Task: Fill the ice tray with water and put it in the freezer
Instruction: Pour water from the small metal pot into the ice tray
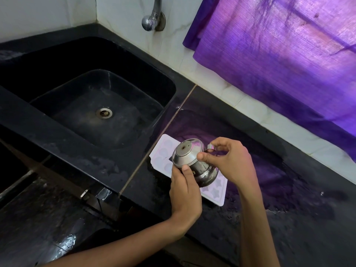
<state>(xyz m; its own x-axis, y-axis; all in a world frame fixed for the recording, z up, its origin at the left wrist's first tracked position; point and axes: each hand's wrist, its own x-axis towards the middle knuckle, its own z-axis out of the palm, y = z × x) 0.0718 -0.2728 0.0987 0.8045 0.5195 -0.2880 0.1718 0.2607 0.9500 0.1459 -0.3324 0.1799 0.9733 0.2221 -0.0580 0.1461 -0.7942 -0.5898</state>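
- L hand (184,191): fingers curled round steel jug (194,162), thumb on its side.
- Jug tipped over, bottom up, above white ice tray (215,191) lying on black bench (289,189).
- R hand (229,160): pinches jug handle.

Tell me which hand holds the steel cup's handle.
The right hand pinches the tilted steel cup's loop handle; the left hand only supports its body.

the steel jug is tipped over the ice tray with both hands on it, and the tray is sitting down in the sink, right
Not quite. The head view shows the ice tray lying on the black counter beside the sink, not in it. The rest holds: the steel jug is tipped over it, left hand and right hand gripping it.
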